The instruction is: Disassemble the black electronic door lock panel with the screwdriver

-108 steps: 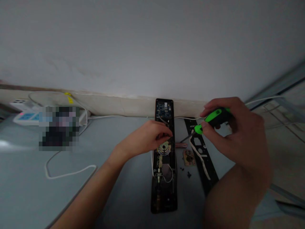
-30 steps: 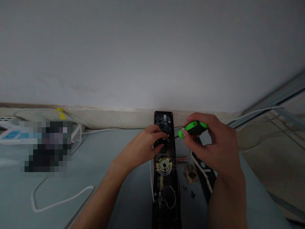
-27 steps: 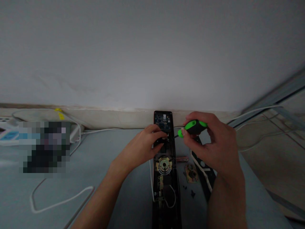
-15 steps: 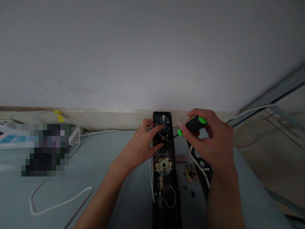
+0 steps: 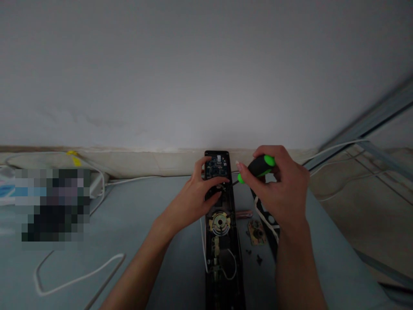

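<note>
My right grip (image 5: 279, 183) is closing around a screwdriver with a black and bright-green handle (image 5: 259, 166), its thin dark shaft pointing down-left toward the right edge of a long, narrow black casing (image 5: 226, 295); I cannot tell whether the tip is touching. My left grip (image 5: 198, 191) is spreading open over the casing's upper part, thumb and forefinger standing apart, another finger reaching over the dark-blue circuit board (image 5: 213, 170) at the far end. The casing is lying lengthwise before me on the blue-grey worktop (image 5: 106, 232), with a round, gold-rimmed metal disc (image 5: 220, 223) sitting in its middle. Just right of it, a reddish metal piece (image 5: 244, 214), a square brass-coloured plate (image 5: 257, 232) and small black screws (image 5: 259, 259) are lying. Beyond these, a flat white strip (image 5: 268, 225) is trailing along a black slotted panel (image 5: 273, 246), partly hidden by my right arm.
</note>
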Tool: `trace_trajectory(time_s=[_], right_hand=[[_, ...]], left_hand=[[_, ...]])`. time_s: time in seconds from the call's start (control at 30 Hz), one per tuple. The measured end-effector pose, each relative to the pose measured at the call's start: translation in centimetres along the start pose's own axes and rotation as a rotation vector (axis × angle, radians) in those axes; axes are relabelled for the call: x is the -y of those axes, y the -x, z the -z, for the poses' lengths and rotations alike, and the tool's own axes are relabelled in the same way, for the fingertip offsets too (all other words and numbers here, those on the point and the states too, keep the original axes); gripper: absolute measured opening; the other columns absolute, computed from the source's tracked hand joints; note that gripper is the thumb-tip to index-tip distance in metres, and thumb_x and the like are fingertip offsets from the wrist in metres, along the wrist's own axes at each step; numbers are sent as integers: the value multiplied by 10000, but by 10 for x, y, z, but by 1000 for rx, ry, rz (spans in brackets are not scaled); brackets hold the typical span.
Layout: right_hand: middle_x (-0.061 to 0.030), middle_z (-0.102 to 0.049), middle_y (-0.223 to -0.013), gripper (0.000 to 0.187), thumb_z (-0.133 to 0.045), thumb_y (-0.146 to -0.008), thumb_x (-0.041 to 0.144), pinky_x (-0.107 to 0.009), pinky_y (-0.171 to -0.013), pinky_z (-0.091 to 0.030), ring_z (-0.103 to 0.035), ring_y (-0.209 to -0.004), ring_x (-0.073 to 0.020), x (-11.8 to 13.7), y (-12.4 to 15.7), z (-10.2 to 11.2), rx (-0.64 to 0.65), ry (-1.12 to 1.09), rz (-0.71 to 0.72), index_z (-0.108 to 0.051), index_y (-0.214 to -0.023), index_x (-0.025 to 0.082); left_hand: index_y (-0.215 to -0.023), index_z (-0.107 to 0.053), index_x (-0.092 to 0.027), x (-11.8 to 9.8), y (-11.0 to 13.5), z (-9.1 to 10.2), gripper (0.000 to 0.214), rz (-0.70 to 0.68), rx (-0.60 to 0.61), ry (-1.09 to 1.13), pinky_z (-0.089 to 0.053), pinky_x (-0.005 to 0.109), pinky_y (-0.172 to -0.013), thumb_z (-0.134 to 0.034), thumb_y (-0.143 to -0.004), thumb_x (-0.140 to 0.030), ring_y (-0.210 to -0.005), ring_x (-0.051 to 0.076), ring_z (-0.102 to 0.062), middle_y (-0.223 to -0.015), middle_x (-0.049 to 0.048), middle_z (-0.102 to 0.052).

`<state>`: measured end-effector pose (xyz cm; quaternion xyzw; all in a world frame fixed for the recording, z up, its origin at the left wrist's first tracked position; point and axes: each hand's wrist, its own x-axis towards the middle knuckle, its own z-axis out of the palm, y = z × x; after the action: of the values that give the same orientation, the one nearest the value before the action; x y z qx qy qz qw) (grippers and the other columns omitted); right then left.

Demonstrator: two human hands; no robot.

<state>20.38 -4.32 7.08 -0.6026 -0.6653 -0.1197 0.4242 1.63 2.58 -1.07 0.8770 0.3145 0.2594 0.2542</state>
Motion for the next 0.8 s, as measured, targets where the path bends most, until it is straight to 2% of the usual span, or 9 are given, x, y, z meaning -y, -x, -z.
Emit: trace_trajectory(time_s=[0.1,0.2,0.43,0.63,0.8], right_hand=[[28,-698,-867,178,-739,-885,293,-269,-615,-507,-626,-651,-124,-2,0,0,-16,-6,86,-597,-989,271],[46,-706,-858,216,-778,-849,271,-250,-616,-524,-644,-656,-117,-5,1,0,-53,-23,167,-614,-990,267],[47,-728,-867,244,-787,-854,255,-229,-630,-549,-685,-704,-114,-6,2,0,-39,-58,186,-632,-1042,270],[46,-728,-869,239,-784,-855,251,-222,-621,-559,-684,-687,-110,-6,2,-1,-38,-92,177,-636,-1042,269],[27,-750,-976,327,-744,-871,189,-224,-673,-590,-714,-759,-116,-5,3,1,24,-113,208,-620,-1162,275]], left_hand=[[-1303,-687,-290,0,0,-4,376,-38,7,4,-339,615,-1251,-610,-959,-160,-1500,404,-365,-1662,56,-40],[-1265,-714,-284,1,0,-7,355,-48,8,12,-292,595,-1281,-610,-952,-154,-1564,422,-229,-1684,25,-27],[-1224,-733,-264,5,-1,-6,328,-76,5,29,-313,623,-1263,-634,-935,-146,-1548,411,-271,-1675,43,-82],[-1213,-747,-263,4,-1,-5,317,-76,6,32,-303,621,-1265,-637,-936,-154,-1564,412,-231,-1667,57,-91],[-1219,-734,-257,5,-2,-5,338,-68,6,51,-311,613,-1266,-653,-915,-133,-1560,408,-245,-1660,62,-100]])
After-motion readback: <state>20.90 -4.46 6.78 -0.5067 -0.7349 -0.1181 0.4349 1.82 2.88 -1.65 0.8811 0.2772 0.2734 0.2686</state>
